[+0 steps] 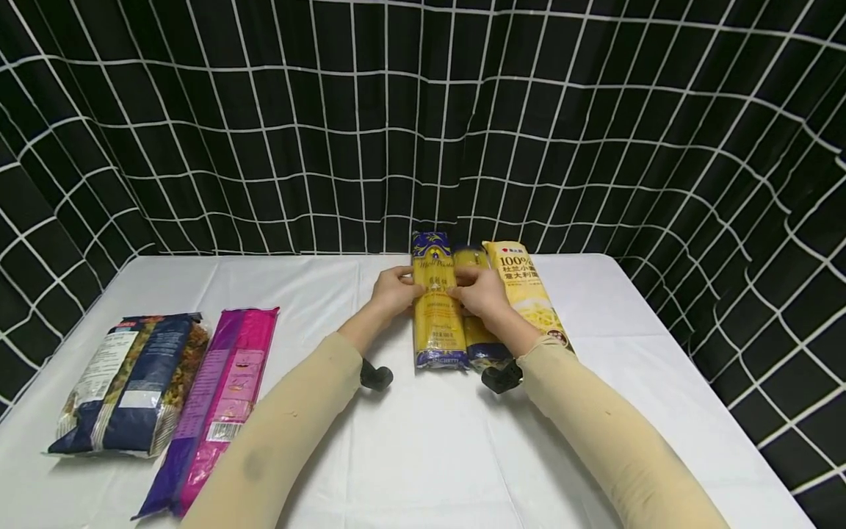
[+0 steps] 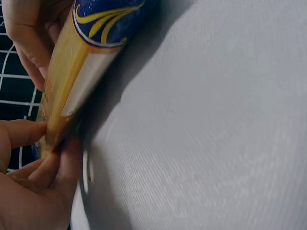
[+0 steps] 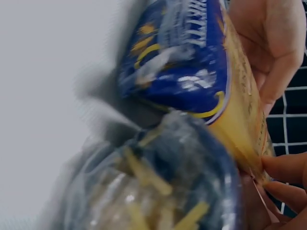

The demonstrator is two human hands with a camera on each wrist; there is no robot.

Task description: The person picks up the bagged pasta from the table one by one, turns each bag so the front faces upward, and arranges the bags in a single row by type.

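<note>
The table is viewed by the head camera from above the sleeves, facing forward and down, with the curtain taken in well beyond. By the 2 wrist cameras, the spaghetti packet is viewed aslant and close up, from its near end. That packet and parts of the left hand and right hand are shared by all 3 views.

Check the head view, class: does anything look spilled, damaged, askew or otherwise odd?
A dark grey smudge on the left sleeve stands out against the otherwise mostly plain beige fabric. The pink-and-purple packet lies at a slant, only mildly askew. No spill shows.
</note>
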